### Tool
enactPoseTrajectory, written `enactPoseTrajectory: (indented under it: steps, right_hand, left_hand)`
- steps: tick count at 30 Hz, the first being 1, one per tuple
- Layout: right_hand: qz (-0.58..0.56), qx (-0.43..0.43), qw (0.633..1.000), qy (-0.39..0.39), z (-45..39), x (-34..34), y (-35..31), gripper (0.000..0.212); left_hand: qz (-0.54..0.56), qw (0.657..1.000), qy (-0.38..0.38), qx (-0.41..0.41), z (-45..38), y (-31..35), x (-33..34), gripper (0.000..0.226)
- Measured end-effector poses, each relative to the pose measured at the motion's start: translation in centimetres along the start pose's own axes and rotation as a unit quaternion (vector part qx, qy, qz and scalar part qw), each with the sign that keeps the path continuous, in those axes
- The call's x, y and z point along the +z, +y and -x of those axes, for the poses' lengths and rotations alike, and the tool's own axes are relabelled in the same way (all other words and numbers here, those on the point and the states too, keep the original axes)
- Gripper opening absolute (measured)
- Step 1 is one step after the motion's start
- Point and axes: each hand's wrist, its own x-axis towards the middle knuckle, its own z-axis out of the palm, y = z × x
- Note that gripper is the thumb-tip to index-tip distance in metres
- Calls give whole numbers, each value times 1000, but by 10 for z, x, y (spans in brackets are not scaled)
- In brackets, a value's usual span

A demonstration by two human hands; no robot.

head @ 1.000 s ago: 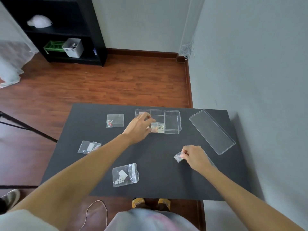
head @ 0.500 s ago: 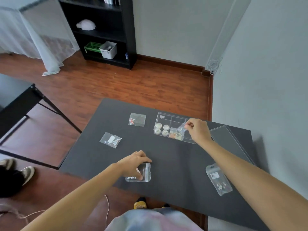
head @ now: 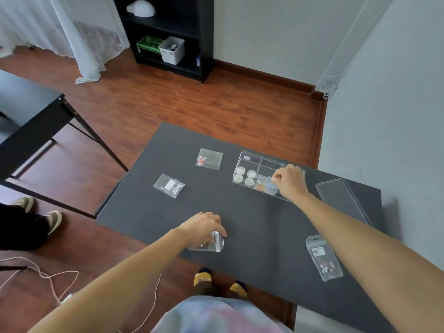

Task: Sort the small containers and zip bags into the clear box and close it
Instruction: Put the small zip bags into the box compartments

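Note:
The clear box (head: pixel 249 160) stands open on the dark table (head: pixel 254 222), divided into compartments, with several small round white containers (head: pixel 245 176) in its left part. My right hand (head: pixel 289 180) reaches into a middle compartment, its fingertips pinched on a small zip bag (head: pixel 271 184) there. My left hand (head: pixel 203 228) presses down on a zip bag (head: pixel 213 245) near the table's front edge. Three more zip bags lie loose: one with red bits (head: pixel 209 158), one with a white label (head: pixel 169 185), a long one (head: pixel 323 257) at the right. The clear lid (head: pixel 341 200) lies right of the box.
A second black table (head: pixel 31 116) stands at the left. Another person's shoes (head: pixel 54 219) are on the floor beside it. A black shelf (head: pixel 165 32) with a green basket and white bin stands by the far wall. Cables (head: pixel 48 275) trail on the wooden floor.
My right hand carried the small zip bag from the table's front up to the box and lowered it into a compartment. My left hand left the box and came down on the near zip bag.

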Motion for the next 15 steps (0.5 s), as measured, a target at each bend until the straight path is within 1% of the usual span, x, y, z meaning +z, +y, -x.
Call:
enactPoseTrajectory:
  steps: [3,5,7,9,13,15]
  right_hand:
    - [12,-6,1000,0,-1,3,2,16]
    - [3,-6,1000,1,-2,5,4,21]
    - [-11,-9,1000,5,1,5,6,29]
    - [-40,-14,999,20,6,4,7,33]
    - [-101,-24,992,68,28,-1,19,30]
    - [-115,-23,990,77,41,-3,30,28]
  left_hand:
    - [25,1000,-10,-12,-4,1,-6,40]
    - [21,1000,-9,-17,-7,0,-10,34]
    - [17,1000,5,-26,-10,1,-14,28]
    - [26,999,29,-33,-13,2,-19,23]
    - [55,996,65,-32,-19,6,-32,18]
    - [78,994,77,-29,-22,10,-40,17]
